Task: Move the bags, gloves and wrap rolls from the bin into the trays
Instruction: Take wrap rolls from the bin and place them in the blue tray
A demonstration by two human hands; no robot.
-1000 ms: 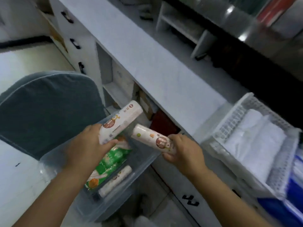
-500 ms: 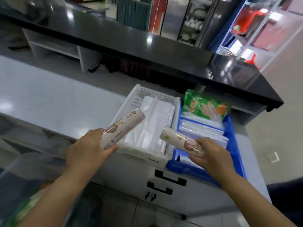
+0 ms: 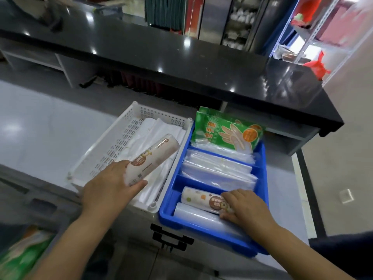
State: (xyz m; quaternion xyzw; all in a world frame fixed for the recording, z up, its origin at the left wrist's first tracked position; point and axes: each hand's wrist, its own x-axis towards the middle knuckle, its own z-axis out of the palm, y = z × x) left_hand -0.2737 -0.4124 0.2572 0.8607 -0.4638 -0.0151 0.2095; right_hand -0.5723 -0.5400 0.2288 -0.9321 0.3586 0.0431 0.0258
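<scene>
My left hand (image 3: 110, 186) grips a white wrap roll (image 3: 153, 156) with a brown label, held tilted above the white perforated tray (image 3: 113, 146), which holds white plastic bags (image 3: 145, 134). My right hand (image 3: 245, 208) rests on a second wrap roll (image 3: 199, 200) lying in the near compartment of the blue tray (image 3: 203, 225), next to a clear roll (image 3: 197, 216). A green glove pack (image 3: 226, 132) leans in the blue tray's far compartment. Clear bags (image 3: 218, 168) fill its middle compartment. The bin's corner (image 3: 22, 257), with a green pack inside, shows at bottom left.
Both trays sit on a grey counter (image 3: 40, 128) near its right end. A black raised counter (image 3: 181, 63) runs behind them. Drawer handles (image 3: 171, 237) are below the trays. Store shelving (image 3: 314, 33) stands at the far right.
My right hand has lowered its roll into the blue tray's near compartment. My left hand carried its roll right, over the white tray. The view swung from the bin to the trays.
</scene>
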